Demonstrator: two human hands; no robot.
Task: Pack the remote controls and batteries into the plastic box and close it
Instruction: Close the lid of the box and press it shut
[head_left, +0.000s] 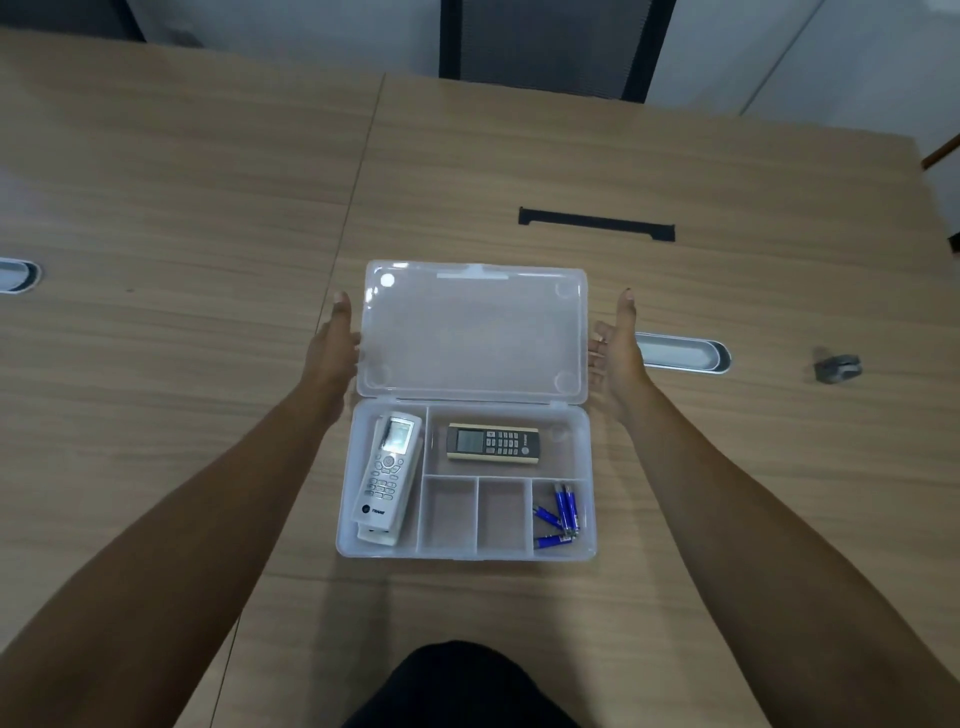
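Now: left hand (332, 345), right hand (615, 345) spread, grasping nothing, flanking clear flexible plastic lid (472, 332). Light, thin; likely flexes. Grip far corners, fold near.

Both forearms bare from elbow to wrist; no sleeves, watch or bands visible. Left hand (332, 353) and right hand (618, 358): bare, no gloves, no rings discernible. Dark garment (462, 686) visible behind the hands, at the lower frame edge.
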